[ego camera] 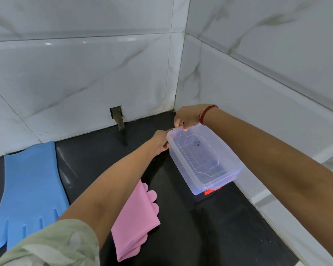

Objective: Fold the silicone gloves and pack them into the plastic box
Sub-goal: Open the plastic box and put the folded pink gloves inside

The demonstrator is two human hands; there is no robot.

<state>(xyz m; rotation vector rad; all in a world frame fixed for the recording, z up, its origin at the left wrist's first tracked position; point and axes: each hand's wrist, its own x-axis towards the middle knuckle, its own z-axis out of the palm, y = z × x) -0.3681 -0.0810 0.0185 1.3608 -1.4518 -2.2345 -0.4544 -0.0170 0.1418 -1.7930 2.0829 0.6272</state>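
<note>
Layout of the worktop. The countertop (200, 227) runs into a corner, with the back wall (85, 73) behind it and the right wall (257, 73) to its right. The plastic box (183, 175), with the lid (200, 150) on top, sits at the right, along the foot of the right wall. My left hand (159, 144) grips its far left corner; my right hand (186, 117) pinches its far rim. The folded glove (136, 214) lies mid-counter, left of the box and nearer me, beside my left forearm. The unfolded glove (27, 189) lies flat at far left, cuff toward the back wall, fingers toward me.
</note>
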